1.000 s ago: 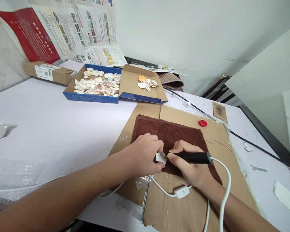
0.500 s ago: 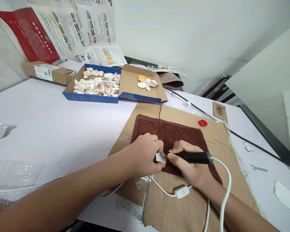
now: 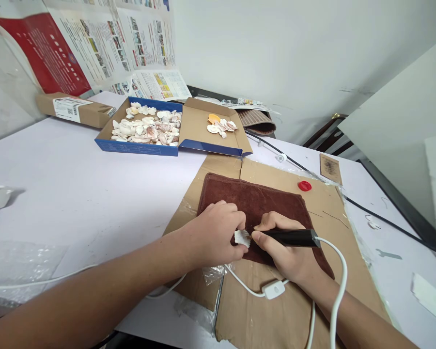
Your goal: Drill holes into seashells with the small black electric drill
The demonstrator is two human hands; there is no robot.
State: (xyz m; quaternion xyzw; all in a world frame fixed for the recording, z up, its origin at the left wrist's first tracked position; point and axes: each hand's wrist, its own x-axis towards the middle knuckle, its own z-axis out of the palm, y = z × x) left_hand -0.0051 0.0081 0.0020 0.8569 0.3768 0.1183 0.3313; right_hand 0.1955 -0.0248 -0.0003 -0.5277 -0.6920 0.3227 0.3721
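Between the thumb and fingers of my left hand point(image 3: 220, 232) is a small white ribbed seashell point(image 3: 242, 238). My right hand point(image 3: 285, 245) grips a black pen-shaped electric tool point(image 3: 294, 237) like a pencil, its tip pointing left at the shell's edge. Whether the tip touches the shell is too small to tell. A white cord point(image 3: 339, 271) runs from the tool's back end. Both hands are over a dark brown cloth point(image 3: 254, 194), which lies on a flattened cardboard sheet point(image 3: 254, 315).
A blue box point(image 3: 138, 147) full of seashells stands at the back, several more shells on its open lid point(image 3: 196, 121). A white inline switch point(image 3: 273, 289) lies near me. To the right are a red cap point(image 3: 304, 186), a black cable point(image 3: 378, 213) and a small wrench point(image 3: 388, 254).
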